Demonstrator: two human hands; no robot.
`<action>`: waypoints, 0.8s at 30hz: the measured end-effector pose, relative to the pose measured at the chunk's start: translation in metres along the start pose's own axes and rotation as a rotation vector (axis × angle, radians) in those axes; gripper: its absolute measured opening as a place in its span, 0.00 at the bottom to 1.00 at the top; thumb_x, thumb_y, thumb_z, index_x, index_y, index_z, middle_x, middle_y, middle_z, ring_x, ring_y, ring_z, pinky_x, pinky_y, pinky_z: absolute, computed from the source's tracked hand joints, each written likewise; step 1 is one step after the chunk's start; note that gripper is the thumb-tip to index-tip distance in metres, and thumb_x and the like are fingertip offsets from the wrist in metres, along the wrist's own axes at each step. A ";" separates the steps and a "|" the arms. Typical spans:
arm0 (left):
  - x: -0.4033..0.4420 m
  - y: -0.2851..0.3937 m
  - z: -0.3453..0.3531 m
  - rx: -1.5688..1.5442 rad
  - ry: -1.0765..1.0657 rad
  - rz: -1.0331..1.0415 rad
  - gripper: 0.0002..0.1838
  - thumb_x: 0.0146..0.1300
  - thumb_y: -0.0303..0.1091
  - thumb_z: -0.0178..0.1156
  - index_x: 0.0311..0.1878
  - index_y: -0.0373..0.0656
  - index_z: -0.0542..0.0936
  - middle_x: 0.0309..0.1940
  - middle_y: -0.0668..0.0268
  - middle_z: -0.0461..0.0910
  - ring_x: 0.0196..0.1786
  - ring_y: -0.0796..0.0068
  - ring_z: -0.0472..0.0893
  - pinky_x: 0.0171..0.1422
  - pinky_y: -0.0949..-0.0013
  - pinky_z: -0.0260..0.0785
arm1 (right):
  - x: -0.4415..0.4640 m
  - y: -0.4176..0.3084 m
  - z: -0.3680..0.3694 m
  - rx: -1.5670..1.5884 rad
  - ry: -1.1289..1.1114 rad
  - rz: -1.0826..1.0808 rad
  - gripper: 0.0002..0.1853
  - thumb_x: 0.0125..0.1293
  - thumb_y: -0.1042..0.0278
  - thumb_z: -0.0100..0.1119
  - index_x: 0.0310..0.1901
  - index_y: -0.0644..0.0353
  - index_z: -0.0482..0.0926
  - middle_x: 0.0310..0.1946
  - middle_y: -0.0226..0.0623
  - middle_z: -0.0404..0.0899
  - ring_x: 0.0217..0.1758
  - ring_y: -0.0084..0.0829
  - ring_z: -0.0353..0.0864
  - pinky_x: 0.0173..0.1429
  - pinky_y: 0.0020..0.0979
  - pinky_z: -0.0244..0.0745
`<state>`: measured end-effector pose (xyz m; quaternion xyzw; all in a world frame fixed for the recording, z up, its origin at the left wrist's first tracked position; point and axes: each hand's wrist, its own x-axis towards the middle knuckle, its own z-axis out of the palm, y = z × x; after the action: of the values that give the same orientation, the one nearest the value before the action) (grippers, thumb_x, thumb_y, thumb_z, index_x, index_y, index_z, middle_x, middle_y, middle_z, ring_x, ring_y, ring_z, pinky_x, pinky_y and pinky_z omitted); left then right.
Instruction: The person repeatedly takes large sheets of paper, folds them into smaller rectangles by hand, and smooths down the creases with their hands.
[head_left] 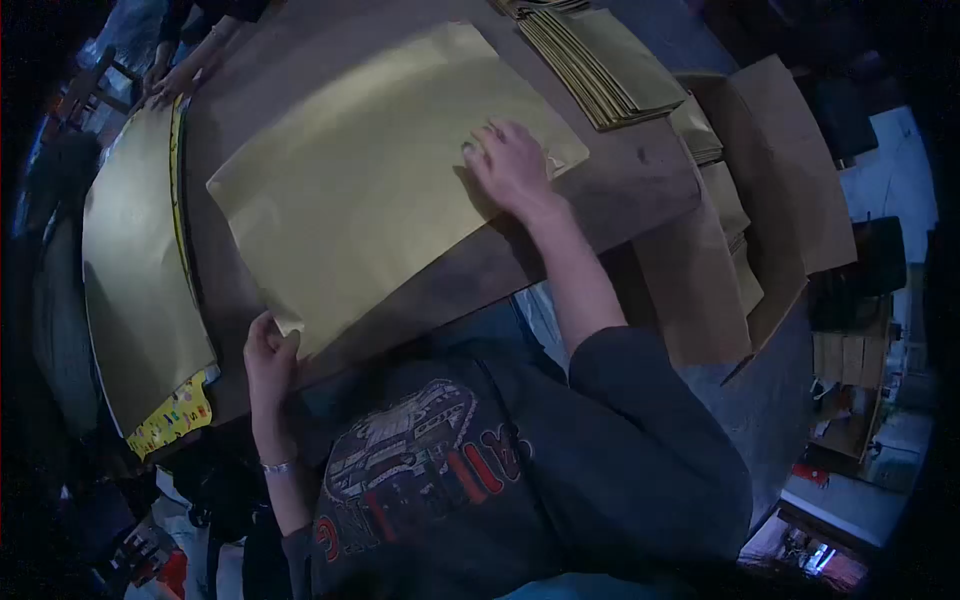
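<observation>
A large gold sheet of paper (360, 180) lies across the brown table in front of me. My left hand (268, 362) pinches its near left corner between thumb and fingers, and that corner is bent up a little. Over the right part of the sheet, my right hand (508, 168) rests with loosely curled fingers touching the surface; nothing is visibly held in it. The sheet's right corner beside that wrist looks slightly creased.
A pile of large gold sheets (140, 260) with yellow printed edges lies at the left, another person's hands (180, 80) at its far end. Folded gold sheets (605, 65) are stacked at the far right. An open cardboard box (690, 290) beside the table holds more folded stacks.
</observation>
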<state>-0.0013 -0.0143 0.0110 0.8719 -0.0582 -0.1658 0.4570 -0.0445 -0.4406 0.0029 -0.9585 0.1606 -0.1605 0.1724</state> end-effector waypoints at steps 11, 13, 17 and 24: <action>0.000 0.006 0.002 0.012 0.000 -0.010 0.21 0.60 0.25 0.60 0.57 0.33 0.75 0.23 0.77 0.70 0.26 0.90 0.68 0.31 0.81 0.61 | 0.020 0.114 -0.070 -0.134 -0.313 0.096 0.16 0.68 0.60 0.54 0.55 0.52 0.78 0.55 0.44 0.75 0.60 0.46 0.73 0.63 0.44 0.70; 0.000 0.003 0.002 -0.033 -0.003 -0.045 0.20 0.60 0.25 0.59 0.57 0.34 0.75 0.23 0.77 0.70 0.26 0.90 0.68 0.31 0.81 0.61 | 0.016 0.121 -0.059 -0.151 -0.196 0.125 0.16 0.68 0.60 0.54 0.56 0.50 0.79 0.57 0.42 0.73 0.62 0.44 0.72 0.64 0.43 0.69; 0.001 -0.001 -0.003 -0.026 -0.011 -0.015 0.20 0.60 0.25 0.58 0.57 0.33 0.74 0.24 0.76 0.72 0.26 0.89 0.68 0.31 0.81 0.62 | 0.010 0.109 -0.061 -0.213 -0.303 0.102 0.17 0.68 0.60 0.54 0.56 0.49 0.79 0.56 0.42 0.74 0.62 0.44 0.72 0.66 0.43 0.68; 0.004 -0.013 -0.001 -0.090 -0.004 0.028 0.22 0.60 0.24 0.59 0.58 0.32 0.73 0.24 0.76 0.70 0.26 0.89 0.67 0.31 0.81 0.60 | -0.013 0.061 -0.071 -0.177 -0.344 -0.024 0.14 0.67 0.65 0.51 0.51 0.50 0.82 0.53 0.40 0.75 0.62 0.43 0.71 0.66 0.41 0.68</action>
<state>0.0027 -0.0067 -0.0003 0.8493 -0.0640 -0.1636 0.4978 -0.0972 -0.5102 0.0388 -0.9850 0.1309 0.0185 0.1105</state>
